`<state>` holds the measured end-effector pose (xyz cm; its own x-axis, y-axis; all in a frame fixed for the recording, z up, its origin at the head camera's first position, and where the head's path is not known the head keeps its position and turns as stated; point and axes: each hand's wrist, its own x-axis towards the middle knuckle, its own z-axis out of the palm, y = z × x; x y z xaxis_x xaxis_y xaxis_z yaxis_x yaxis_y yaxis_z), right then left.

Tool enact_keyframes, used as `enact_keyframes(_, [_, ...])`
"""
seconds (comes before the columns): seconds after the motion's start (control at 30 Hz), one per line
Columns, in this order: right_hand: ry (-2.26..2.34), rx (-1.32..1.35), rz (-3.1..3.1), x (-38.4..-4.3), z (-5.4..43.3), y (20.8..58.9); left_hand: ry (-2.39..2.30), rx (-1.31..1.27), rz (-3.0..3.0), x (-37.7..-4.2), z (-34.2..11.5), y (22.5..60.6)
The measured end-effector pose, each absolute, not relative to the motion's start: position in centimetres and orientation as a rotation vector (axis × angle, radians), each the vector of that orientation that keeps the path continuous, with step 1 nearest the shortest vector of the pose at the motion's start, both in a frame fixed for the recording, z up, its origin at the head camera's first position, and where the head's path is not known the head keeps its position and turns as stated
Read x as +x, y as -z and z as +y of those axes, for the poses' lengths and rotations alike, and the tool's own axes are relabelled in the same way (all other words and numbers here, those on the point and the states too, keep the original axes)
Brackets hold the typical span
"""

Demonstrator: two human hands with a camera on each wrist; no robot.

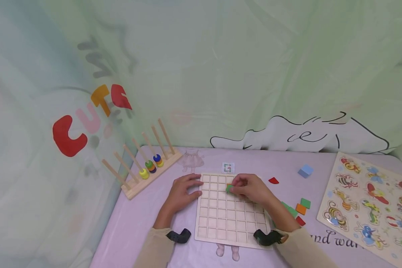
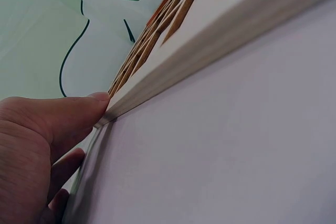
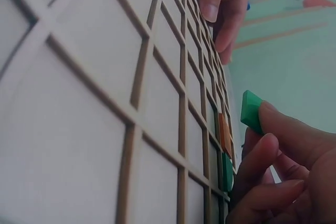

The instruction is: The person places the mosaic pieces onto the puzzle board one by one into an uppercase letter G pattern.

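Note:
My right hand [image 1: 251,188] pinches a small green tile [image 3: 252,111] between thumb and fingers above the far part of a wooden grid board [image 1: 217,224]. An orange tile [image 3: 224,134] and another green tile [image 3: 227,171] sit in cells near the far edge, as the right wrist view shows. At the board's left side is my left hand [image 1: 184,190], fingers spread and their tips at the rim. In the left wrist view its thumb [image 2: 79,111] touches the board's edge. Just beyond the board lies a small pattern card [image 1: 228,168].
Right of the board lie loose tiles: a red one [image 1: 273,180], an orange one [image 1: 300,209] and several green ones [image 1: 305,203]. A blue cube [image 1: 305,171] sits farther back, near a picture puzzle board [image 1: 358,193]. A wooden peg rack [image 1: 152,178] with coloured rings stands left.

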<state>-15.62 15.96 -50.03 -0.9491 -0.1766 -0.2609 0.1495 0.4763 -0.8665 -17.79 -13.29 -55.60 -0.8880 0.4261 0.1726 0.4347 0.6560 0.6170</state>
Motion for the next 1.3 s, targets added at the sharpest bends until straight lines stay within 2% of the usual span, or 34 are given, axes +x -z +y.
enact_keyframes(0.37, [1.547,0.090,2.433,-16.7,14.2,51.2,1.079,-0.734,-2.852,-17.7,-13.1,55.3])
enact_keyframes(1.3, [1.482,0.332,2.415,-17.1,13.0,50.6,1.083,-0.747,-2.843,-17.6,-13.2,55.0])
